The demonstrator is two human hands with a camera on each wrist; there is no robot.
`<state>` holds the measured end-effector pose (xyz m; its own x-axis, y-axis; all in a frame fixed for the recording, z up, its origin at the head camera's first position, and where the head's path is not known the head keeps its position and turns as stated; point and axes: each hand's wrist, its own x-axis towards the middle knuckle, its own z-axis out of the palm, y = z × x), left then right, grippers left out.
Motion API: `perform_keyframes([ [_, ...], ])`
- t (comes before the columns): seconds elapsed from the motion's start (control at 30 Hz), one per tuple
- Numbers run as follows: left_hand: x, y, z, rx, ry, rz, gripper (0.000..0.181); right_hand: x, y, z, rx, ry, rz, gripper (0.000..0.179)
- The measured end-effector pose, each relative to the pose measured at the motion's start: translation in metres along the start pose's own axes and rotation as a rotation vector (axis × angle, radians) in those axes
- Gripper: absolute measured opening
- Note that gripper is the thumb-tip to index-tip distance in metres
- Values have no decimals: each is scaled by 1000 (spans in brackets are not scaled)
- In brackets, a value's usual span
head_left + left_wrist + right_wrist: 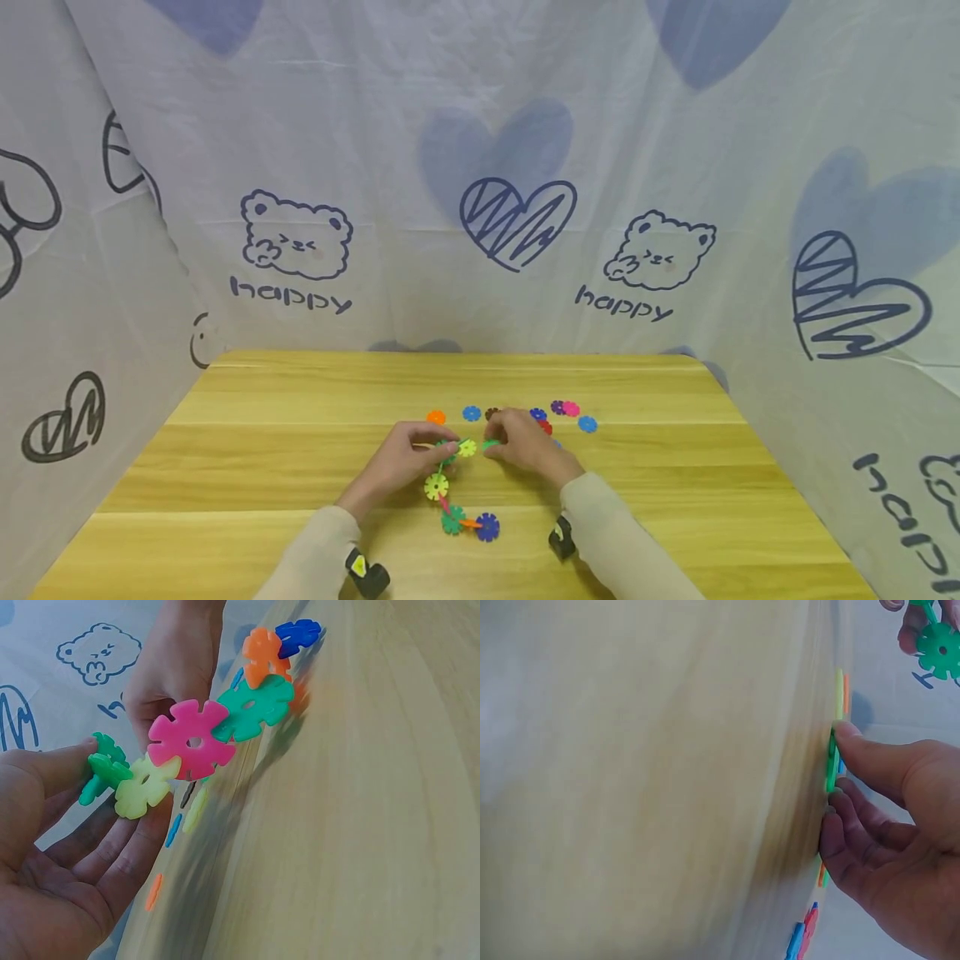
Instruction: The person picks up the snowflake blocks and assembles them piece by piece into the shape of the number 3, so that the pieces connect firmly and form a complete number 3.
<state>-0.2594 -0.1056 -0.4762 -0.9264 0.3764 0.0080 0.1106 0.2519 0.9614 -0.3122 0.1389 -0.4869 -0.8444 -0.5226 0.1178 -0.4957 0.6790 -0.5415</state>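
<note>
My left hand [405, 458] pinches the green end of a chain of notched plastic snowflake discs. From there the chain hangs over the table through a yellow disc [146, 786], a pink disc [176, 746], a green disc [262, 705] and an orange disc [262, 651] to a dark blue disc [487, 527]. At table level, my right hand [531, 446] grips a loose green snowflake disc [832, 761] between thumb and fingertips. A loose yellow disc [468, 448] lies between the hands. The palm-side fingers of the right hand are partly hidden in the head view.
Behind the hands, loose discs lie on the wooden table [247, 467]: orange [436, 417], blue [471, 413], brown [492, 413], and a purple one [558, 407] beside a pink one [572, 409]. Another blue disc [587, 424] is at the right. Printed cloth [405, 275] surrounds the table.
</note>
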Motion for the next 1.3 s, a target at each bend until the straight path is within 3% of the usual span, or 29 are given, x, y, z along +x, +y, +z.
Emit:
perform_keyframes([
  [0.2, 0, 0, 1, 3, 4, -9, 33, -3, 0, -2, 4, -16, -4, 20],
  [0.7, -1, 0, 2, 1, 4, -6, 32, -8, 3, -8, -2, -31, 44, 14],
  [0.87, -2, 0, 3, -5, 4, -13, 32, -10, 1, -13, 68, -33, 68, 6],
  [1.03, -1, 0, 2, -9, 1, -13, 33, -8, -7, -21, 191, -25, 90, 13],
  [1.3, 0, 1, 1, 4, -17, 53, 41, -5, -23, -29, 305, -37, 85, 18],
])
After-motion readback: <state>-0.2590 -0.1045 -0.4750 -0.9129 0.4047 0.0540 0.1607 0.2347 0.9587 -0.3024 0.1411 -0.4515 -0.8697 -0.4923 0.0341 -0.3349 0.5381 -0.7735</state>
